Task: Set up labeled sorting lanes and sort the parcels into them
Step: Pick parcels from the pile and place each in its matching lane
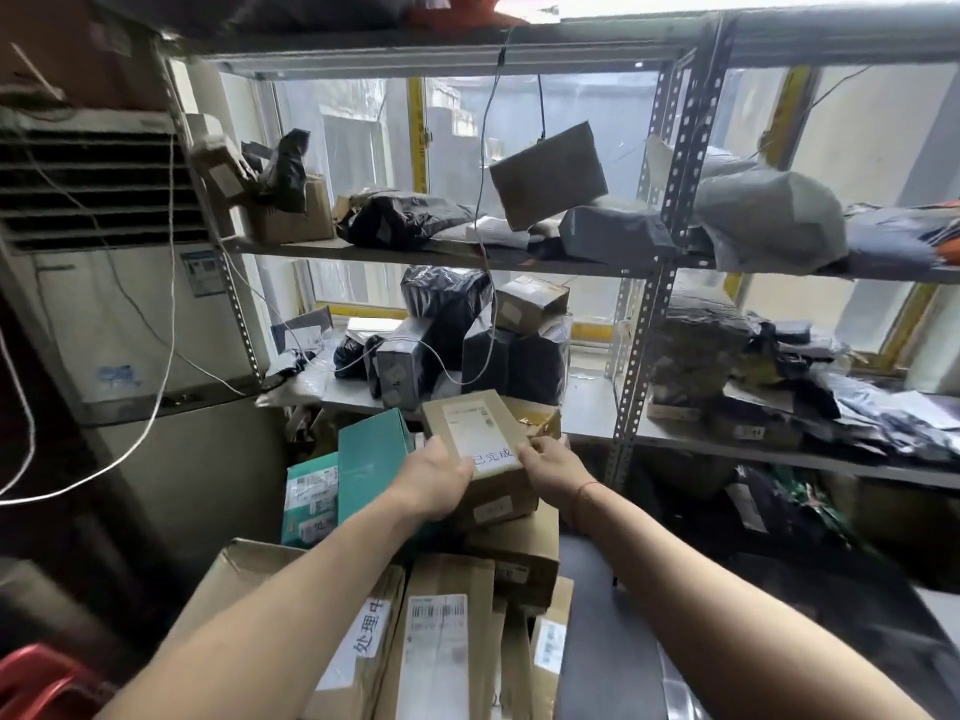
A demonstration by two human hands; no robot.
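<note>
Metal rack (670, 210) fills your view from 10 round to 3 o'clock, 2 bays of shelves loaded with dark and grey bags and a few cartons. At 9 o'clock stands the white cooler (130, 314), loose white cords hanging across its front. Down at 6 o'clock you've got the carton pile (447, 646), long brown boxes with barcode labels, and on one at 7 o'clock a white slip (371, 623) printed 处理中. Just left of centre, the teal box (371, 449) stands upright against the pile, a green-and-white box beside it at 8 o'clock.

Dead centre, there's your parcel (480, 449): a small brown box sitting on top of the pile, shipping label up, tilted a little toward 11 o'clock. On its near edge lies a white tag (496, 456) reading 已完成.

Your left hand (439, 478) wraps the box's near-left corner, fingers curled round it. Your right hand (553, 465) pinches the right end of the tag against the box. A thin red cord circles that wrist.
</note>
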